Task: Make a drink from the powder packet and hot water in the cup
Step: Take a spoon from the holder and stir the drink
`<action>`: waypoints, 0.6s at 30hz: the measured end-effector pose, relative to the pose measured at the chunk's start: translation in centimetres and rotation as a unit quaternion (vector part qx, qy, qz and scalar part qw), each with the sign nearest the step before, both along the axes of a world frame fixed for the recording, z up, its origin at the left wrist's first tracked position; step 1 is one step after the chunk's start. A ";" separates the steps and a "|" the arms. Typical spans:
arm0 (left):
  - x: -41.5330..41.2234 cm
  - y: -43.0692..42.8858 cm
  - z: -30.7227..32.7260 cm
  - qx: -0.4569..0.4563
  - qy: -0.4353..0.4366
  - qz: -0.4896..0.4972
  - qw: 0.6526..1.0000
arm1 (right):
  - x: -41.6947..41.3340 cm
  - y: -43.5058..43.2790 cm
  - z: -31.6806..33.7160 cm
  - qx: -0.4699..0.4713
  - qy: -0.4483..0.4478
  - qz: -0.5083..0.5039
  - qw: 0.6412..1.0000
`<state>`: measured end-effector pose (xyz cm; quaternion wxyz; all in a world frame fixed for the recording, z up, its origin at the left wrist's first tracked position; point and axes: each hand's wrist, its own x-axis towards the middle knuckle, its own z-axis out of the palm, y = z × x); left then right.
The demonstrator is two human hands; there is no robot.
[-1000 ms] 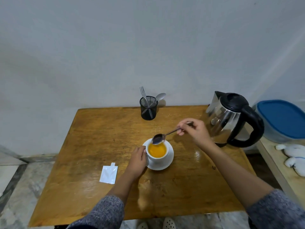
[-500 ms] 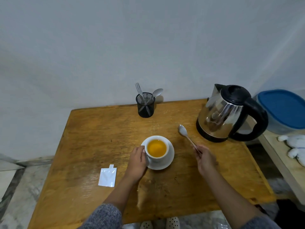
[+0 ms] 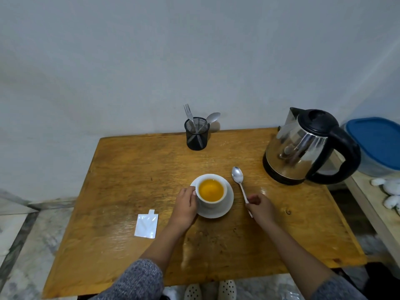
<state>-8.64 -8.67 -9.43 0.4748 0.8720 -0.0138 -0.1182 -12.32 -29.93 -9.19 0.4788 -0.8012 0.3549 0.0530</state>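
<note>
A white cup (image 3: 211,203) full of orange drink stands on a white saucer (image 3: 229,203) near the middle of the wooden table (image 3: 129,169). My left hand (image 3: 185,207) grips the cup at its left side. A metal spoon (image 3: 237,175) lies on the table just right of the saucer, bowl pointing away from me. My right hand (image 3: 262,207) pinches the spoon's handle low against the tabletop. The torn silver powder packet (image 3: 146,224) lies flat to the left of my left hand.
A steel electric kettle (image 3: 298,152) with a black handle stands at the back right. A black mesh holder (image 3: 196,137) with a fork and a spoon is at the back edge. A blue-lidded container (image 3: 376,139) sits on a side surface to the right.
My right hand lifted the spoon out of the cup, swung it to the right and laid it on the table beside the saucer. My left hand stayed on the cup.
</note>
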 end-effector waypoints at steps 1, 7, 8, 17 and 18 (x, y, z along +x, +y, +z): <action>0.0 0.0 0.0 0.002 0.002 -0.001 1.000 | 0.0 0.0 0.0 -0.026 0.002 0.019 0.999; -0.3 0.3 0.4 -0.025 -0.010 -0.003 1.000 | -0.2 0.1 0.0 -0.126 0.014 0.125 0.984; -0.7 0.6 0.4 -0.029 -0.016 0.007 0.999 | -0.2 0.0 -0.1 -0.143 0.014 0.141 0.979; -2.4 3.4 -1.7 0.216 0.009 -0.006 0.976 | -2.2 -1.5 1.0 -0.324 0.068 0.239 0.913; -2.4 3.5 -1.9 0.220 0.005 -0.011 0.976 | -2.4 -1.7 0.8 -0.324 0.062 0.247 0.911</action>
